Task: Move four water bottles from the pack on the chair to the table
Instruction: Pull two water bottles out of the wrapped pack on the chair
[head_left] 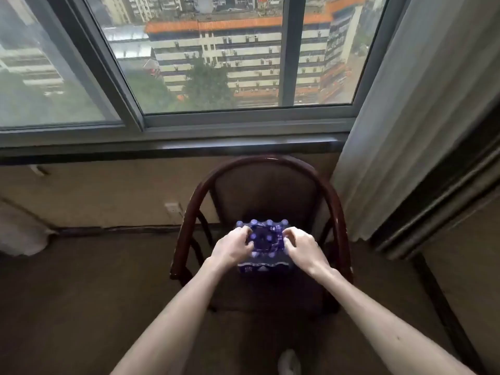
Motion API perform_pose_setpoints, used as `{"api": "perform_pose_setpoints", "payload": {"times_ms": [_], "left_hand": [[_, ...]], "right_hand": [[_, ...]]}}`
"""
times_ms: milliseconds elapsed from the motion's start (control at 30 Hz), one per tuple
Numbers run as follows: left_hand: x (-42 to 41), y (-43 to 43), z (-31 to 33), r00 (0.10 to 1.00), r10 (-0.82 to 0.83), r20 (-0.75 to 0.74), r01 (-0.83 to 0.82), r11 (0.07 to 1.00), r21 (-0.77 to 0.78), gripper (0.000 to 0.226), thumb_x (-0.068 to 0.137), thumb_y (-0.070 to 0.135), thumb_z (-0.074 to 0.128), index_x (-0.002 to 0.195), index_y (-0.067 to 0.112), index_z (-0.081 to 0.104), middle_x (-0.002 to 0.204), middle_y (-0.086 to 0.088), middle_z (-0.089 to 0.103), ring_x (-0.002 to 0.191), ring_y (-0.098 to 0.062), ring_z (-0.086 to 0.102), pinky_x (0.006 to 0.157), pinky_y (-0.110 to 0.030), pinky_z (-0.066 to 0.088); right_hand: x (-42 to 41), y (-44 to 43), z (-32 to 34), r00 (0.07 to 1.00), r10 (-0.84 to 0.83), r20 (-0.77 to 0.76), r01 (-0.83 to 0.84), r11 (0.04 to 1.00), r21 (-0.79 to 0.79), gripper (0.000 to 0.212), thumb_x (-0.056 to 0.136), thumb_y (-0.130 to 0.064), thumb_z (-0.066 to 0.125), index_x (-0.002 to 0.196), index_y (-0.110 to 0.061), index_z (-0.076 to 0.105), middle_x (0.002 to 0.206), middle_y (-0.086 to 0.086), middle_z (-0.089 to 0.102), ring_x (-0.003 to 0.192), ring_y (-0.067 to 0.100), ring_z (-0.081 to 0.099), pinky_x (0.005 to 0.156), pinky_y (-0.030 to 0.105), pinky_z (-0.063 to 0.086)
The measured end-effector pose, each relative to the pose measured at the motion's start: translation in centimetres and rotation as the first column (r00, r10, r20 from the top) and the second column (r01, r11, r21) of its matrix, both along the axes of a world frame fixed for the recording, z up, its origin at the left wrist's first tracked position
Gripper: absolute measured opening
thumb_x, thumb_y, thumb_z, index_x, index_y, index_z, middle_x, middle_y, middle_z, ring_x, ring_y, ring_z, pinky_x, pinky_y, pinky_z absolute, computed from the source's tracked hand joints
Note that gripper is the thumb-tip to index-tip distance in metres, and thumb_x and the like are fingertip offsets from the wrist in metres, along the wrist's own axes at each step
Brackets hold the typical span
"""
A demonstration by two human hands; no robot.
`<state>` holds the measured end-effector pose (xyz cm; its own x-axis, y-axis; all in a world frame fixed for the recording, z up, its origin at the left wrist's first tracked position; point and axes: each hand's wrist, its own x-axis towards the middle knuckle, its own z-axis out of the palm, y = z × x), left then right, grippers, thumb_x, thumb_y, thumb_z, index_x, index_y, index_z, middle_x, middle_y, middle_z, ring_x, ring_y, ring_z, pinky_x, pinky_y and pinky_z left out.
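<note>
A shrink-wrapped pack of water bottles [263, 240] with blue-violet caps and wrap sits on the seat of a dark wooden armchair [335, 212]. Both my hands rest on top of the pack. My left hand [234, 246] has its fingers curled into the wrap at the pack's left side. My right hand [303, 246] has its fingers bent onto the wrap at the right side. The near rows of bottles are partly hidden under my hands. No table is in view.
The chair stands against the wall under a wide window [216, 63]. A grey curtain [405, 117] hangs to the right, close to the chair's right arm. Carpeted floor [94, 280] spreads to the left. A white shoe tip [289, 362] shows at the bottom.
</note>
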<state>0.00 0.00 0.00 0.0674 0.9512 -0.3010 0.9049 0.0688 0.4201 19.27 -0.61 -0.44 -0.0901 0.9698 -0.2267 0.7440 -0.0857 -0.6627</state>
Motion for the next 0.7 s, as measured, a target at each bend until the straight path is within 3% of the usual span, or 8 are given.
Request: {"api": "perform_pose_setpoints", "payload": {"times_ms": [167,300,467,700], "left_hand": [[2.1,5.1,-5.5,1.0,-0.027,-0.015,0.025,0.996,-0.09,0.032,0.089,0.025,0.049,0.118,0.014,0.056,0.119,-0.007,0.063,0.108,-0.027,0.061,0.082,-0.036,0.047],[3.0,8.4,-11.8,0.995,-0.092,-0.025,0.09,0.995,-0.05,0.032,0.09,0.024,0.05,0.119,0.013,0.057,0.123,-0.008,0.063,0.112,-0.027,0.06,0.092,-0.038,0.047],[3.4,12.3,-18.1,0.978,-0.199,-0.07,0.196,0.98,-0.043,0.039,0.092,0.021,0.049,0.13,0.013,0.052,0.129,-0.009,0.058,0.111,-0.029,0.06,0.094,-0.043,0.047],[4.4,15.1,-24.5,0.846,-0.451,-0.285,0.46,0.887,-0.039,0.04,0.086,0.028,0.062,0.123,0.017,0.052,0.124,-0.008,0.061,0.106,-0.022,0.063,0.092,-0.038,0.046]], "right_hand": [[0.9,4.9,-4.5,1.0,-0.009,-0.013,0.008,0.996,-0.084,0.026,0.098,-0.024,0.051,0.122,-0.018,0.061,0.122,0.005,0.066,0.113,0.027,0.063,0.094,0.043,0.051],[0.9,8.0,-9.3,1.0,-0.011,-0.011,0.01,0.994,-0.107,0.031,0.099,-0.025,0.051,0.129,-0.018,0.058,0.128,0.004,0.064,0.117,0.025,0.062,0.097,0.043,0.05],[0.3,10.7,-14.1,0.999,-0.018,-0.028,0.013,0.989,-0.147,0.042,0.098,-0.024,0.051,0.14,-0.02,0.05,0.139,0.006,0.058,0.124,0.025,0.058,0.103,0.042,0.048],[0.2,10.4,-17.6,0.975,-0.189,-0.115,0.16,0.962,-0.221,0.033,0.098,-0.021,0.052,0.131,-0.019,0.059,0.129,0.001,0.063,0.118,0.013,0.06,0.1,0.029,0.049]]}}
